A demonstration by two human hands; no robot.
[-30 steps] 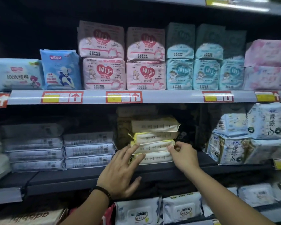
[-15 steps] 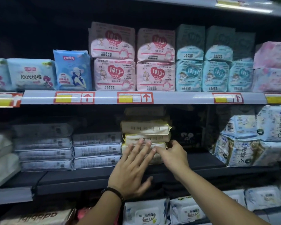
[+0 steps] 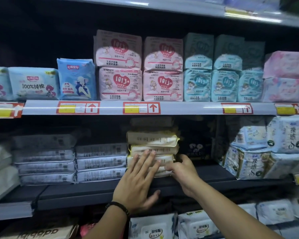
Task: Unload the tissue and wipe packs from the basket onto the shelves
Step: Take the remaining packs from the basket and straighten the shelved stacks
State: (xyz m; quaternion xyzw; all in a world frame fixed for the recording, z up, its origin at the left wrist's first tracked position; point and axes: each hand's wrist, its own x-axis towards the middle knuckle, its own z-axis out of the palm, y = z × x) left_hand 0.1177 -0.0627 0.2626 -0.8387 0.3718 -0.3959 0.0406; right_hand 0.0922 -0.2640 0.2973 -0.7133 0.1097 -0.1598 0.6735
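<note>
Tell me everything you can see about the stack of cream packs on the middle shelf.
The stack of cream packs is at least four flat, soft-looking packs in pale cream wrap with yellow edges and faint print, lying one on another on the dark middle shelf, just right of the grey packs. The left hand presses straight fingers against its lower front; the right hand curls round the bottom packs' right end.

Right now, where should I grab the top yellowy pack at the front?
Probably pinch its right end, reaching from the right. The top yellowy pack lies flat, and that end pokes into the dark gap, above where the right hand grips a lower pack.
</note>
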